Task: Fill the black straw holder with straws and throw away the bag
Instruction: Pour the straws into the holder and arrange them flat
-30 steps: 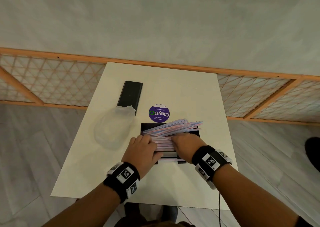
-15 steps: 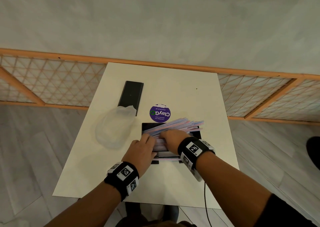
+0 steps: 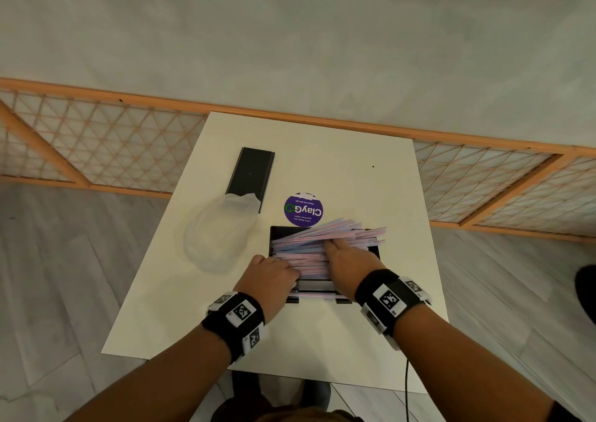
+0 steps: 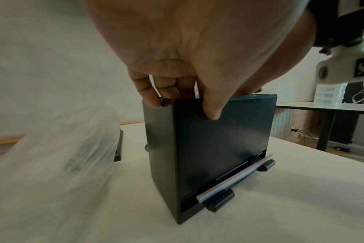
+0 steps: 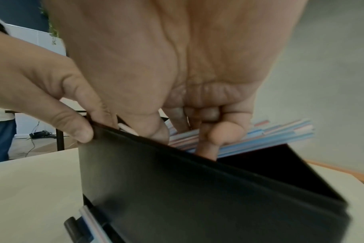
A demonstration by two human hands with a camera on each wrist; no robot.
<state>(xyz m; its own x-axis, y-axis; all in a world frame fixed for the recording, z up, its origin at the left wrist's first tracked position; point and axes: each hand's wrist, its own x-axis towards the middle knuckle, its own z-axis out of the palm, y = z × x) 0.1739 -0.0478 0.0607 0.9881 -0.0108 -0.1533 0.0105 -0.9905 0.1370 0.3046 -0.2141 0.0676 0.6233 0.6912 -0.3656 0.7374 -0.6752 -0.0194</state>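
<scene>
The left hand (image 3: 272, 275) grips the near-left top edge of the black straw holder (image 4: 214, 148), thumb on the front wall and fingers curled over the rim. The right hand (image 3: 350, 260) lies flat, fingers extended, pressing the striped straws (image 3: 325, 236) down into the holder on the white table (image 3: 322, 341). How deep its fingertips reach seems hidden; the empty bag (image 3: 216, 234) lies left of the holder.

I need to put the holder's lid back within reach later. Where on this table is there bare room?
Free: the far right corner of the white table, beyond the purple round sticker; also the near strip between the wrists and the table's front edge. Crowded: the left side, where the clear plastic bag overlaps the flat black lid, and around the black straw holder.
</scene>
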